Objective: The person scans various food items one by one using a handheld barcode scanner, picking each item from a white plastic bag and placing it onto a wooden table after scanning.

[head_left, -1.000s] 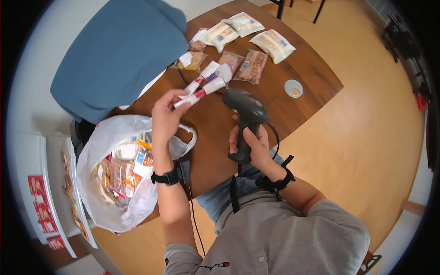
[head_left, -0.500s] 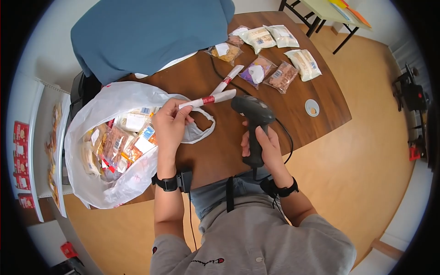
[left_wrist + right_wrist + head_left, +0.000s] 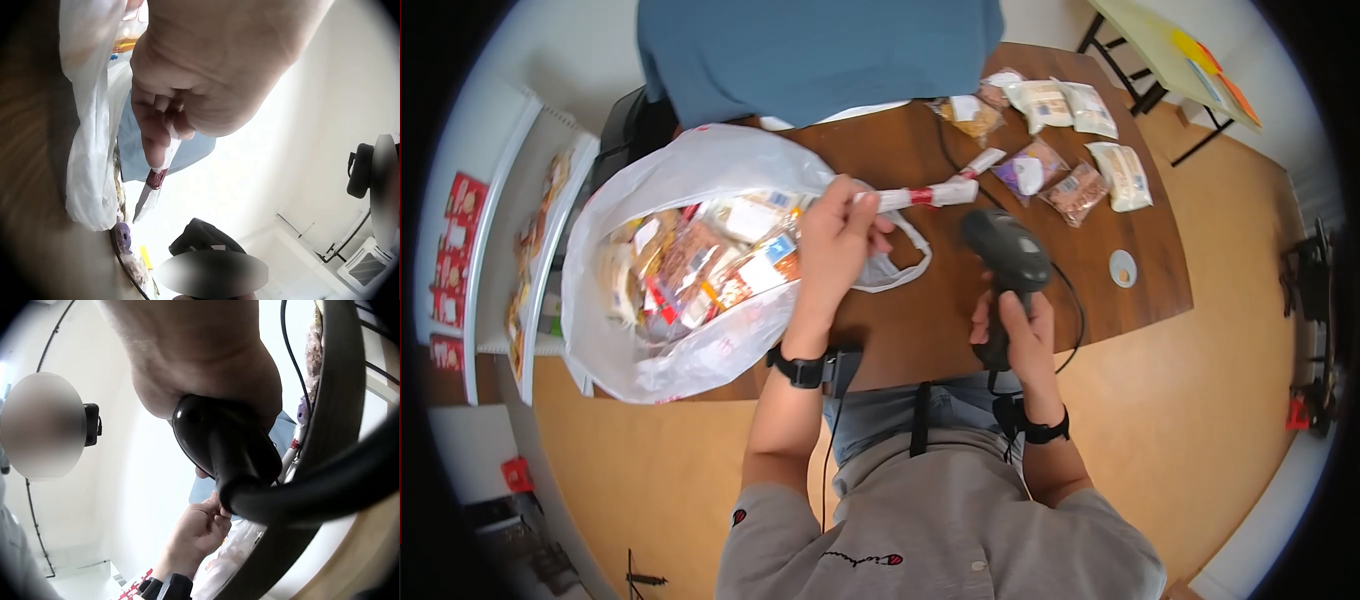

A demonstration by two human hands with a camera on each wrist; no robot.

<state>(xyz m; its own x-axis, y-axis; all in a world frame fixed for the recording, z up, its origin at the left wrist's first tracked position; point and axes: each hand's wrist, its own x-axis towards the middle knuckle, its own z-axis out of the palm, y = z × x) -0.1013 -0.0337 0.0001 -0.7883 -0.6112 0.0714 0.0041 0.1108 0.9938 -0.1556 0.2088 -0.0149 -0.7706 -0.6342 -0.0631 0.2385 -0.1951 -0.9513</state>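
My left hand [image 3: 838,238] pinches one end of a slim white packet with a red band [image 3: 922,196], which points rightward, nearly level in the head view. My right hand [image 3: 1028,338] grips the handle of a black barcode scanner [image 3: 1006,252], its head turned up toward the packet's free end. A second, similar white and red packet [image 3: 988,160] lies on the table just behind the held one and is partly overlapped by it. From the left wrist, the held packet [image 3: 155,180] sticks out below the curled fingers. In the right wrist view, the scanner's underside and cord hide most of the fingers.
A white plastic bag [image 3: 700,150] full of packaged food stands on the table's left, beside my left forearm. Several food packs [image 3: 1076,192] lie at the back right. A blue cloth [image 3: 820,60] covers something behind. The scanner's cord [image 3: 1082,310] curves along the right.
The head view has turned, shifting the table and items rightward. The held packet has swung from a slant to nearly level. Both hands keep their holds.
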